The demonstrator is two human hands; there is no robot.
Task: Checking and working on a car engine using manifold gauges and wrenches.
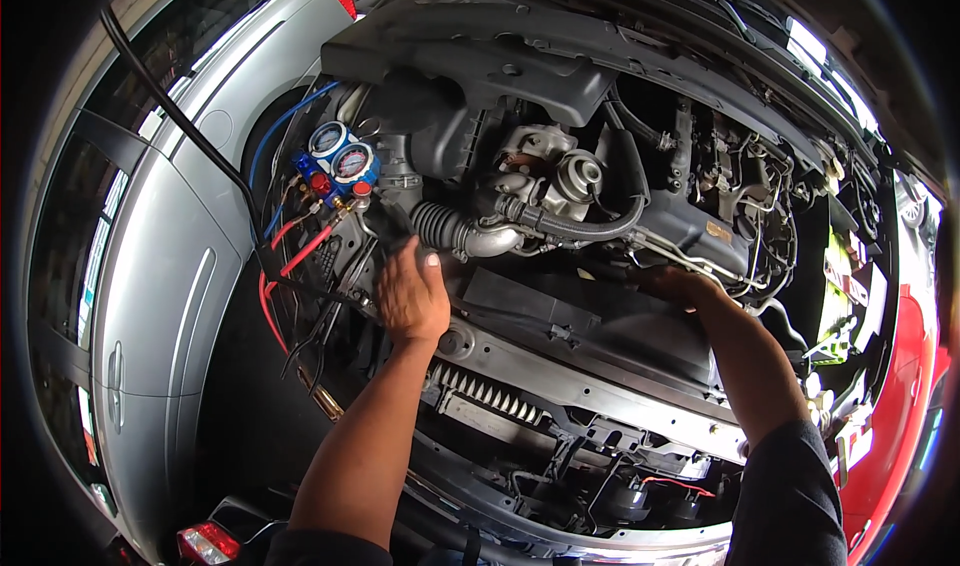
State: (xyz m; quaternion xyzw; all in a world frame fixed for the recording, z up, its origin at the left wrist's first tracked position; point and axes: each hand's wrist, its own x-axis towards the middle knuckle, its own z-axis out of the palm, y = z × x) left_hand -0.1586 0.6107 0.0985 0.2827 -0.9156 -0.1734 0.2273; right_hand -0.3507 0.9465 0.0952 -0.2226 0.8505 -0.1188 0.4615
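Observation:
My left hand (412,296) lies with its fingers stretched out beside the black corrugated intake hose (440,226), at the left end of the black fan shroud (550,311). The hand looks free of any tool; its fingertips are in shadow. Toward the right, my right hand (680,286) reaches down between the shroud and the engine, below the dark engine cover (700,231). Its fingers are mostly hidden in the dark gap, so whether they grip anything does not show. A silver pipe elbow (493,241) joins the corrugated hose between the two hands.
A blue gauge manifold (345,161) with two dials and red hoses (310,251) sits at the left of the engine bay. The metal front crossmember (590,391) runs below my hands. A silver car (160,266) stands at left, a red one (890,416) at right.

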